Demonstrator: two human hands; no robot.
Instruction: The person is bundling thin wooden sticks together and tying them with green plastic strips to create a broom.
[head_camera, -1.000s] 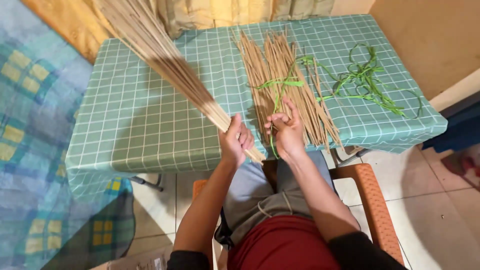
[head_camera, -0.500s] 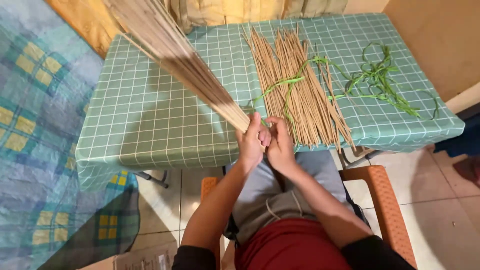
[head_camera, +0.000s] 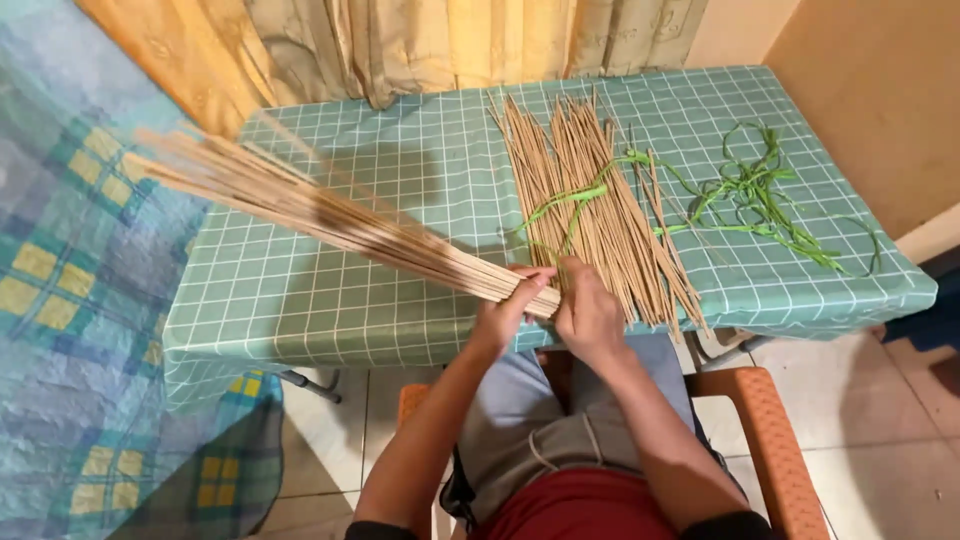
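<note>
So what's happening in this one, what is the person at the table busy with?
A seated person grips a bundle of thin tan sticks at its near end with both hands, left hand and right hand side by side at the table's front edge. The bundle fans out up and to the left over the green checked tablecloth. A second pile of loose sticks lies flat on the table, with green strips across and beside it.

The person wears grey trousers with a pale drawstring, a dark red top and black sleeves pushed up to the elbows; both forearms are bare.
</note>
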